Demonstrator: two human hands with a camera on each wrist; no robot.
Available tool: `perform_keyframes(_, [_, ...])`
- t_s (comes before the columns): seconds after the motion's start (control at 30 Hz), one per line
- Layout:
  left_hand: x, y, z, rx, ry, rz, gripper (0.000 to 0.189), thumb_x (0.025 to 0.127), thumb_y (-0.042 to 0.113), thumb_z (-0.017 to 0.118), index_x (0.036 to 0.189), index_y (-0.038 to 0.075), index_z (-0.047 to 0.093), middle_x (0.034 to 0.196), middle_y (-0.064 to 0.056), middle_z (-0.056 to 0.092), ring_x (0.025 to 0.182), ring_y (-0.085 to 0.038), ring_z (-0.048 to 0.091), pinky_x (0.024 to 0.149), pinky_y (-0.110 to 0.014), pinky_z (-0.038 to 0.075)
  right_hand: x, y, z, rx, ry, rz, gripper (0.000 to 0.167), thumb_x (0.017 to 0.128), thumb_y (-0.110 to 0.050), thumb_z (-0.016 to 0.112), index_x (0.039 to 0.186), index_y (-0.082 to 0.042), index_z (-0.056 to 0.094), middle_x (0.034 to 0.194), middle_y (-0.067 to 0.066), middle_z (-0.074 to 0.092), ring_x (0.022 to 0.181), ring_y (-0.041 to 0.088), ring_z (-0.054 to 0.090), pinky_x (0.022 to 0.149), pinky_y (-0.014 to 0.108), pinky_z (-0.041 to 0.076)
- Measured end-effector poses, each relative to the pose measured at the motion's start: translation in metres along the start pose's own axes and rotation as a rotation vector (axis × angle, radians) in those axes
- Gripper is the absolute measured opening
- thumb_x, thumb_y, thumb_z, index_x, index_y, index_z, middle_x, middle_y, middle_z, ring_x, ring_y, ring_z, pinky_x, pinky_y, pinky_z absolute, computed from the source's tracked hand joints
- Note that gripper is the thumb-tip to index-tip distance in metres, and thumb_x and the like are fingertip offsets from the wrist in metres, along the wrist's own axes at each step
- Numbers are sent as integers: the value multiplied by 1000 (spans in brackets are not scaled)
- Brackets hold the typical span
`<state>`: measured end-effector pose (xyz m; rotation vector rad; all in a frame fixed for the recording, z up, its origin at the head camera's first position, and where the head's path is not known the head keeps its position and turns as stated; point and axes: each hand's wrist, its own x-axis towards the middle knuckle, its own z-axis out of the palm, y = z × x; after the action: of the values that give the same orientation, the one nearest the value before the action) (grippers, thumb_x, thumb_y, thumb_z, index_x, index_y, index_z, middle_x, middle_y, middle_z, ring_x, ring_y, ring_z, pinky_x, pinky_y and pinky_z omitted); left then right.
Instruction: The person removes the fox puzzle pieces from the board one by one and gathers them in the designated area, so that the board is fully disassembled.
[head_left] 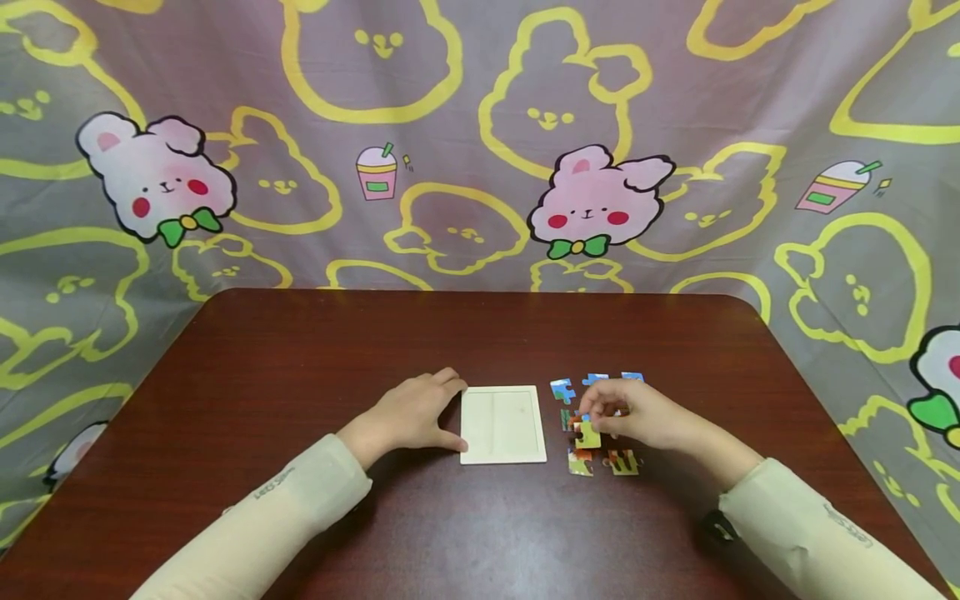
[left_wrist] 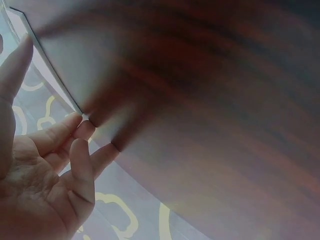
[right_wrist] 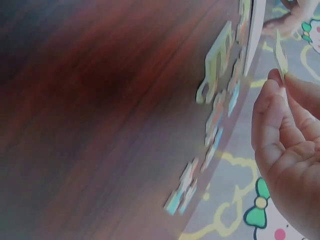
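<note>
Between the thumb and fingertips of my right hand (head_left: 637, 412) is a yellow-green jigsaw piece (head_left: 588, 434), lifted above the other pieces. In the right wrist view this piece shows edge-on. My left hand (head_left: 420, 410) lies beside a square pale wooden puzzle tray (head_left: 504, 425), its thumb and index fingertips spread along the tray's left edge. The left wrist view has those fingertips touching the tray's edge (left_wrist: 52, 70), the other fingers off to the side. The tray bears no piece. Several loose jigsaw pieces (head_left: 623, 462) lie right of the tray, partly hidden by my right hand.
The dark red-brown wooden table (head_left: 337, 333) runs back to a cloth backdrop (head_left: 465, 83) with cartoon rabbits and yellow outlines. Near my right sleeve (head_left: 817, 525) a small black object (head_left: 720, 527) sits on the tabletop.
</note>
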<state>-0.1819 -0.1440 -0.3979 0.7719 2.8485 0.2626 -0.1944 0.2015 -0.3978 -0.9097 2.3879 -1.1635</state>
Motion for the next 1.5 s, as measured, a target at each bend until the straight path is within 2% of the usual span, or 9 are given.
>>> perform_keyframes(0.17, [1,0,0,4,4,4,86,74,54,82,140,6,53,134,-6,56,115,-28,62,96,-43,51,-13,4,-9,1,31,-32,12,90,1,68,101,-5,66,83,2,65,77,8,60,68,26,50])
perform_keyframes(0.3, [0,0,0,5,4,2,86,74,54,82,140,6,53,134,-6,56,115,-28,63,97,-43,51,-24,8,-16,-11,47,-25,13,90,-2,68,102,-7,67,84,1,65,81,8,60,71,26,48])
perform_keyframes(0.53, [0,0,1,4,4,7,86,74,55,82,140,6,53,134,-6,56,114,-29,63,97,-43,51,-45,15,-26,-15,101,-29,12,91,-3,68,103,-5,67,86,3,66,80,8,60,67,24,49])
perform_keyframes(0.77, [0,0,1,2,7,7,86,74,54,83,139,6,53,133,-6,56,114,-29,63,96,-44,51,-60,24,-30,-12,159,14,13,92,-3,67,104,-8,68,87,0,66,78,9,61,67,24,51])
perform_keyframes(0.93, [0,-1,1,-1,11,16,85,74,54,82,139,5,54,132,-6,57,112,-29,64,96,-44,51,-68,30,-32,-15,192,15,13,91,0,66,103,-4,67,87,-1,65,78,8,62,67,23,51])
perform_keyframes(1.23, [1,-1,0,13,14,28,85,74,54,83,138,5,55,129,-6,57,107,-28,65,95,-42,52,-76,39,-38,3,130,62,14,93,-1,65,106,0,65,87,0,66,77,7,63,68,24,53])
perform_keyframes(1.5, [1,-1,0,20,5,21,86,74,54,82,138,5,54,131,-6,57,109,-28,65,95,-41,52,-75,47,-37,18,90,48,14,92,2,64,106,3,65,86,0,66,76,7,63,66,23,52])
